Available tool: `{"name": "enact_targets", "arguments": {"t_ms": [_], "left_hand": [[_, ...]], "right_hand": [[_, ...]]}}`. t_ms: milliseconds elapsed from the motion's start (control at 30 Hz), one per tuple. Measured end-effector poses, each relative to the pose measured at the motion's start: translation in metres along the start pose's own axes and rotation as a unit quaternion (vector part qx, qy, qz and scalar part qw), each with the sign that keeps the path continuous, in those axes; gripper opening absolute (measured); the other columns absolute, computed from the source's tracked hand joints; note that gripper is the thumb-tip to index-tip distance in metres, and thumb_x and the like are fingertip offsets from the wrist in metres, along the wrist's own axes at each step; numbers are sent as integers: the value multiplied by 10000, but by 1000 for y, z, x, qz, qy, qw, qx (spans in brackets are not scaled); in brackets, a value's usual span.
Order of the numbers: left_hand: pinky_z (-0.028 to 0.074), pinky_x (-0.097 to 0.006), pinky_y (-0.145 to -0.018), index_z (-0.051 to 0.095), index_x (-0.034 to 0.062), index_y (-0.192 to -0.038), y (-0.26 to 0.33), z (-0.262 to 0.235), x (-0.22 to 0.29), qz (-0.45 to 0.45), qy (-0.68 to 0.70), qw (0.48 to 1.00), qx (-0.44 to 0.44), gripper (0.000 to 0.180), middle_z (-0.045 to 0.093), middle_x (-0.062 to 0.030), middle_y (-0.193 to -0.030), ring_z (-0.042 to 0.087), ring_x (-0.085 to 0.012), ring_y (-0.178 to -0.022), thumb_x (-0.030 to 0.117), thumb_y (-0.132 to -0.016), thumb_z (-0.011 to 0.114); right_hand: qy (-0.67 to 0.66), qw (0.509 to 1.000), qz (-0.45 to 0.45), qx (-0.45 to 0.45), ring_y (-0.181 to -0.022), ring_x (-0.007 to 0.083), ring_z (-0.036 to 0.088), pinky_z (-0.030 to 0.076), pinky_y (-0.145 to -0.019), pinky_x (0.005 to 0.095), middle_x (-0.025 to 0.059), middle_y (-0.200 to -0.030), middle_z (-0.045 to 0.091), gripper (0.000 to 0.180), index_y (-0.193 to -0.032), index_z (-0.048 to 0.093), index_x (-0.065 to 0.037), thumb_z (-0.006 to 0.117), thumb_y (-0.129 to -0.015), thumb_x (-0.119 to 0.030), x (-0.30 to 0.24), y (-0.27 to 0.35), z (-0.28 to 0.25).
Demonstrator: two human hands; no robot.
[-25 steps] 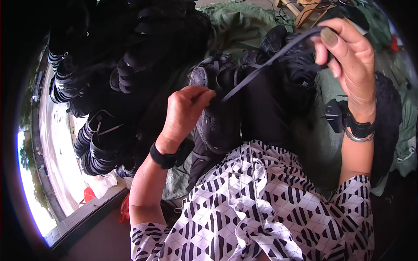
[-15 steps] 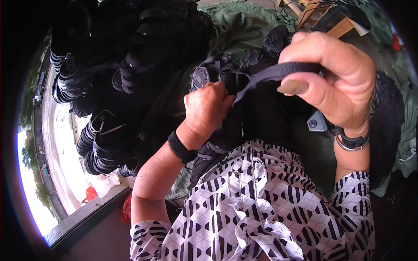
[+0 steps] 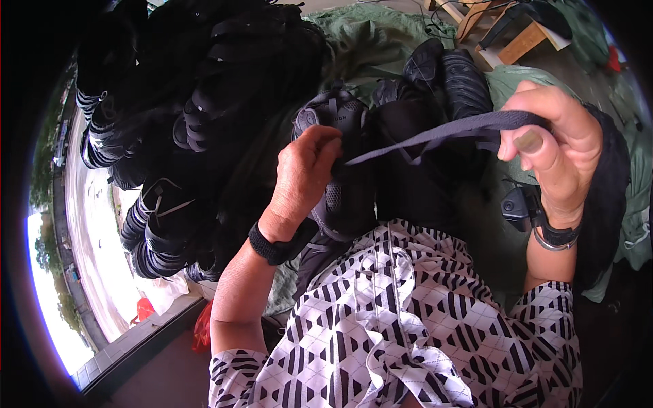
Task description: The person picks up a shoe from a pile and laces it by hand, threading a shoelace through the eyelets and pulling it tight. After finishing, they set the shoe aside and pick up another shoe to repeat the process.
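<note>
A black mesh shoe (image 3: 352, 117) lies on my lap, its toe end toward me. My left hand (image 3: 299, 173) is on it, thumb and fingers pinched together at its lace opening; the fingertips are partly hidden. Raised to the right, my right hand (image 3: 564, 146) is closed round the end of a flat dark shoelace (image 3: 449, 130). The lace stretches from that hand leftward to the shoe, thinning to a point near the left fingers. Where it enters the shoe is too dark to see.
Black shoes (image 3: 204, 112) are heaped at the left, with striped stacks (image 3: 153, 231) nearer the ledge. More dark shoes (image 3: 466, 81) lie beyond my knees on green cloth (image 3: 381, 34). A wooden stool (image 3: 524, 44) stands at the far right. A red bag (image 3: 203, 326) is by my left elbow.
My right hand has moved right and slightly down, drawing the shoelace out longer and straighter. My left hand has shifted a little left, uncovering more of the shoe.
</note>
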State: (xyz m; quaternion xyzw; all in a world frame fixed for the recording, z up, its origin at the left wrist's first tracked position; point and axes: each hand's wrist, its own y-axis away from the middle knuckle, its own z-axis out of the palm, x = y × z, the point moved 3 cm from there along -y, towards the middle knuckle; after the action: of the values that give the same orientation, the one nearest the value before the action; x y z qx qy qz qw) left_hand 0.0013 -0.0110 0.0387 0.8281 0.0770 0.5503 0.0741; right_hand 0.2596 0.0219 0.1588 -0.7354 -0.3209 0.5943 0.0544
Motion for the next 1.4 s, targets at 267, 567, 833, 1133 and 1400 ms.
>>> {"name": "enact_targets", "arguments": {"t_ms": [267,567,833,1133,1400], "left_hand": [[497,-356,-677,636,142,-964,-2,11,24,48,-375,919,-111,317,653,-36,-740,654,-227,-768,298,-710,743],[503,-346,-642,592,81,-844,10,17,-4,110,-223,968,19,118,637,-58,-787,643,-254,-728,124,-747,643],[489,-288,-736,494,63,-970,5,12,-22,120,161,971,-127,255,633,-61,-872,628,-149,-795,-80,-763,454],[230,-168,-449,544,58,-1174,-11,-85,-28,-79,515,850,-77,249,419,47,-678,286,-25,-477,134,-970,423],[348,-209,-514,496,-14,-1016,15,-214,-79,-7,650,758,49,115,417,-6,-707,337,-77,-533,36,-964,406]], "right_hand": [[54,939,-231,-248,-501,96,498,322,-470,225,48,-651,599,279,-848,643,40,734,-777,-213,-49,-28,10],[66,942,-277,-181,-542,143,526,365,-486,253,83,-678,594,276,-878,631,28,748,-765,-194,-32,-17,13],[103,990,-75,-67,-619,116,522,380,-541,219,71,-726,575,184,-900,610,52,680,-796,-84,-9,4,9],[72,978,197,-5,-566,14,470,353,-505,162,-11,-725,610,132,-863,633,-17,644,-862,-149,70,30,-22],[-162,867,468,60,-445,21,345,232,-403,175,41,-734,610,239,-860,624,-40,575,-907,-269,176,100,-66]]}}
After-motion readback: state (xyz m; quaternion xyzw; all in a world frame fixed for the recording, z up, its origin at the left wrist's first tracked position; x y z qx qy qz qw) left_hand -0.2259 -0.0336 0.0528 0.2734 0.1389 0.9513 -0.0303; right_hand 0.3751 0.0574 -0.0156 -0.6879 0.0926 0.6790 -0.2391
